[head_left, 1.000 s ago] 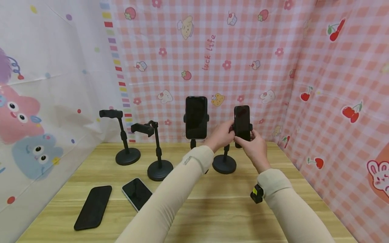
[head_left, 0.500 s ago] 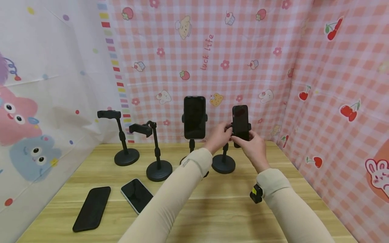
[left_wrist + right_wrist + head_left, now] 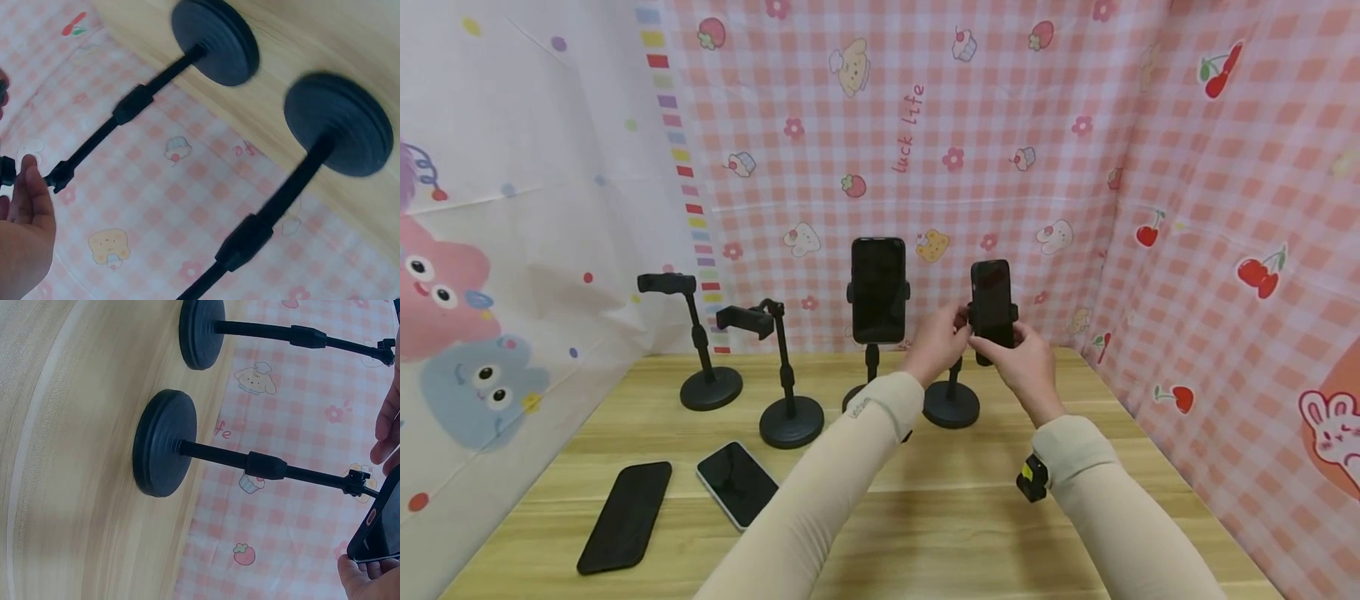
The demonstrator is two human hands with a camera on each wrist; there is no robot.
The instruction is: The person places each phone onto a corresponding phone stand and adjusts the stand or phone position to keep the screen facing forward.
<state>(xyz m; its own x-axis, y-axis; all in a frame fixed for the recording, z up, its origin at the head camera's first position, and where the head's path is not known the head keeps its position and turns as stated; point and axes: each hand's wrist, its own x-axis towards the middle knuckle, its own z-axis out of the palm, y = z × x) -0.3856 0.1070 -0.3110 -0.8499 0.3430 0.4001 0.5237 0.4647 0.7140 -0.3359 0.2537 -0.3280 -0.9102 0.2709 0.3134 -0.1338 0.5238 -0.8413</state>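
A dark smartphone (image 3: 992, 298) stands upright in the clamp of a black phone stand (image 3: 952, 407) at the back right. My right hand (image 3: 1028, 367) holds the phone's lower end, thumb across its front and fingers behind its right side. At its left edge, my left hand (image 3: 936, 343) pinches the side of the clamp with curled fingers. In the left wrist view the left hand (image 3: 30, 240) sits by the stand's top joint, the clamp mostly out of frame. The phone's lower end (image 3: 373, 534) shows in the right wrist view above the right fingertips (image 3: 356, 575).
Left of the hands, another smartphone (image 3: 878, 290) sits upright in its stand. Two stands with bare clamps (image 3: 670, 283) (image 3: 747, 320) are farther left. Two phones lie on the table, one black (image 3: 627, 517) and one pale-edged (image 3: 737, 483). Patterned curtains hang close behind and at both sides.
Both hands keep their hold at the right-hand phone and its clamp, with only slight finger movement on the left. The head view has turned a little, so everything sits slightly farther left.
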